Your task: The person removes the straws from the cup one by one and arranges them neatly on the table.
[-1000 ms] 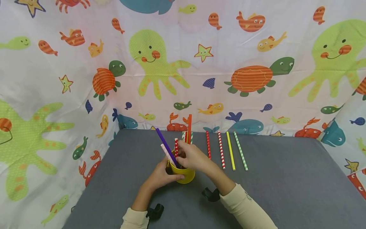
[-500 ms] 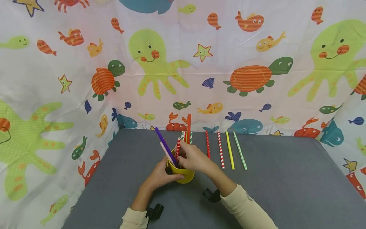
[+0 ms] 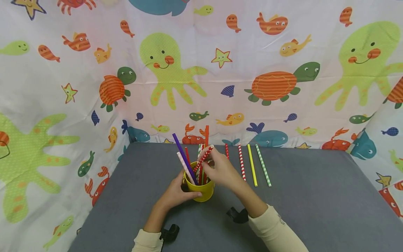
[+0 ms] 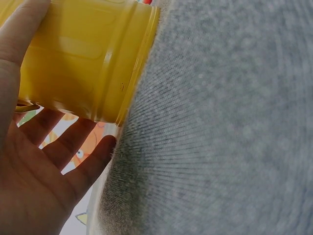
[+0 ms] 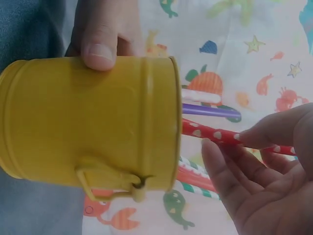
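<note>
A small yellow metal bucket (image 3: 204, 191) stands on the grey table, holding several paper straws. My left hand (image 3: 176, 191) grips it from the left side, thumb across its front; the left wrist view shows the fingers curved round the bucket (image 4: 83, 58). Between thumb and fingers my right hand (image 3: 223, 168) pinches a red straw with white hearts (image 3: 204, 157), tilted over the rim. In the right wrist view the lower end of this red straw (image 5: 215, 134) is hidden inside the bucket. A purple straw (image 3: 182, 154) and a pale pink straw (image 3: 185, 166) lean left in the bucket.
Right of the bucket several straws lie in a row: a red dotted one (image 3: 227, 151), a red striped one (image 3: 241, 161), a yellow one (image 3: 252, 165) and a green striped one (image 3: 263, 165). A sea-animal curtain (image 3: 195, 91) hangs behind the table.
My right hand has risen and drawn the red heart straw partly upward, tilting its top to the right. The left hand keeps its hold on the bucket.
</note>
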The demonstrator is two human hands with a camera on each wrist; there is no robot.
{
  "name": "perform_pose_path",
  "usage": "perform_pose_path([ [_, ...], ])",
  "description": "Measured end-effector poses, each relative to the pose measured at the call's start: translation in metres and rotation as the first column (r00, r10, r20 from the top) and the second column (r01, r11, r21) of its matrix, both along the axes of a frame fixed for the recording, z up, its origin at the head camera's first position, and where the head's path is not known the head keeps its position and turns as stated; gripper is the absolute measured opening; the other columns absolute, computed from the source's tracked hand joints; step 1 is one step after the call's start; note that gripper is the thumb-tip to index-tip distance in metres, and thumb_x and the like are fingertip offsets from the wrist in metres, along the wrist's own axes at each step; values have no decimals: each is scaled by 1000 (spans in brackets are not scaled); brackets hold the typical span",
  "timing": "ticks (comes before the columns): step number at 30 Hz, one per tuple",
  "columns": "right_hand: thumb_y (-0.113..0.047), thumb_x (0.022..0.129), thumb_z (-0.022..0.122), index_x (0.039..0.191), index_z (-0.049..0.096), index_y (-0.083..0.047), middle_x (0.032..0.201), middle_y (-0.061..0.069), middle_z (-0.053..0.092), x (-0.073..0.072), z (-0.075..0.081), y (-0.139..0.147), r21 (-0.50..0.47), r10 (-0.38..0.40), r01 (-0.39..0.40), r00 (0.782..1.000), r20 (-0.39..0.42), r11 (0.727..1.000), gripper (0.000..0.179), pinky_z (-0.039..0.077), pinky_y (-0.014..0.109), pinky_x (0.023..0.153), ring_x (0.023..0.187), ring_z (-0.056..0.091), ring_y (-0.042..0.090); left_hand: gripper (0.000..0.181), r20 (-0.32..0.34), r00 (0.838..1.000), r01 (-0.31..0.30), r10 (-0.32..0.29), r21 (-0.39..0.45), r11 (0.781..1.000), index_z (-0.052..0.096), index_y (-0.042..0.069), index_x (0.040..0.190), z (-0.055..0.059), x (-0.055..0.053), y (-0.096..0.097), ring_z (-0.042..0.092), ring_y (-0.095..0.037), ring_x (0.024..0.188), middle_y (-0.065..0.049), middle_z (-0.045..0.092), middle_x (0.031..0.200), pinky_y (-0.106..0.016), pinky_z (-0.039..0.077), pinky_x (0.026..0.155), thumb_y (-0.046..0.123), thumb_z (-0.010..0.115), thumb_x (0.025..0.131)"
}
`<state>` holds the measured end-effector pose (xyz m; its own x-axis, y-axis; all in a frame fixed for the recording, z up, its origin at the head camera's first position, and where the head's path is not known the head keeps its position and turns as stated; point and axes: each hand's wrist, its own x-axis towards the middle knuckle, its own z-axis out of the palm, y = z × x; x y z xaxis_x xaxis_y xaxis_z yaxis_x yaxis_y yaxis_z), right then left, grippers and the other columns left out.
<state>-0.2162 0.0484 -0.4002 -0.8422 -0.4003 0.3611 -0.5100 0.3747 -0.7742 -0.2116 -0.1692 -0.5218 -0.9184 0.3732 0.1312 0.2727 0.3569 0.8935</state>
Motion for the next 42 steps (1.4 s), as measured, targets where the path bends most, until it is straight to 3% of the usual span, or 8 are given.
perform_pose_path([
  [4,5,91,65,110,53,-8,100,5,65,3,3,6,-73,-24,19,998,-64,997,26,58,36,79,91,67,20,92,8,1000,-12,12,-8,1000,33,33,150,0,0,0,58,-9,116,11,57,131,-39,45,104,39,88,77],
  [15,12,92,63,120,47,4,106,18,64,0,10,24,-284,-7,-53,979,-205,957,34,58,45,79,96,67,32,95,1,1000,-12,12,-10,1000,32,35,151,-1,1,1,56,-9,117,11,56,132,-41,43,106,38,89,75],
  [24,13,94,57,125,48,7,104,18,63,-1,12,41,-391,-98,12,975,-201,920,33,56,27,79,92,63,34,96,6,1000,-9,9,8,1000,32,35,151,2,1,1,56,-11,118,10,56,133,-42,43,106,37,90,75],
  [27,7,97,56,133,49,5,103,19,61,-1,12,48,-388,-121,34,972,-203,921,37,54,26,80,92,61,36,96,16,1000,-15,15,1,1000,33,35,151,2,1,1,56,-11,118,10,56,133,-43,43,106,37,90,75],
  [35,3,100,56,147,41,3,106,19,57,-1,9,70,-274,-207,146,956,-208,951,49,50,17,80,91,55,22,96,25,1000,-19,19,2,1000,33,34,151,2,2,0,56,-12,117,9,57,133,-44,43,106,38,90,74],
  [42,5,99,57,145,43,1,104,21,62,-1,7,85,-276,-308,252,933,-184,927,49,48,15,72,84,58,28,96,25,1000,-16,15,10,1000,33,35,151,3,2,0,56,-11,118,10,56,134,-45,42,107,38,91,74],
])
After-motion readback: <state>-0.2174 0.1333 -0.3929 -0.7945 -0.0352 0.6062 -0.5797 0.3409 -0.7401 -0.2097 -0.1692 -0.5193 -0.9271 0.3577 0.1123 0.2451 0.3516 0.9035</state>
